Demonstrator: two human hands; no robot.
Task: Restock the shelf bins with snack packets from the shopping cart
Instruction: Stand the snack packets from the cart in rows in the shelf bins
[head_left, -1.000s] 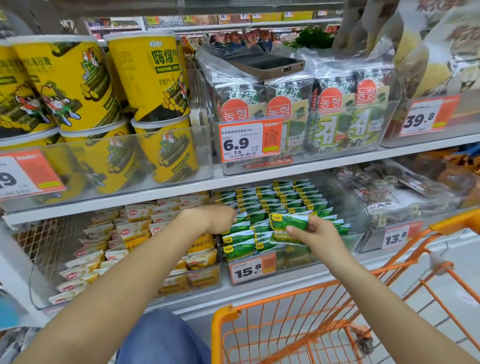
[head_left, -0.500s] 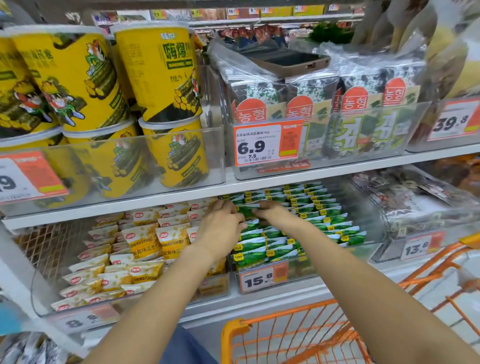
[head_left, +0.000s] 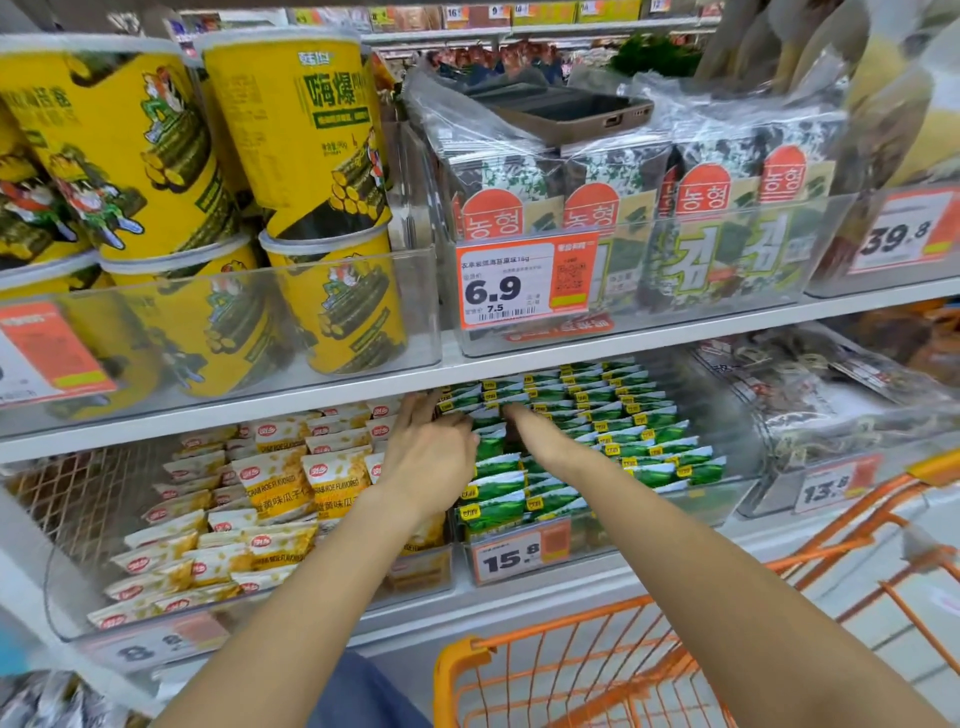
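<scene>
- While both bare arms reach forward over the orange shopping cart (head_left: 582, 670), the hands meet at the back of a clear bin (head_left: 727, 499) on the lower shelf.
- That bin is filled with rows of small green snack packets (head_left: 613, 415), and a tag on its front reads 15.8 (head_left: 511, 558).
- The left hand (head_left: 426, 457) sits at the bin's left edge, fingers stretched forward and touching the rear packets; they look straight rather than curled round anything.
- The right hand (head_left: 530, 431) reaches deep among the same green packets just beside the left; its fingertips are hidden between the packs, so whether it grips one cannot be told.
- To the left, a neighbouring bin holds yellow and white packets (head_left: 270, 499).
- On the upper shelf stand yellow canisters (head_left: 291, 135) in a clear tray.
- Next to them are dark green seaweed packs (head_left: 675, 228) behind a 6.9 price tag (head_left: 522, 283).
- A phone (head_left: 566, 117) in a tan case lies flat on top of those seaweed packs.
</scene>
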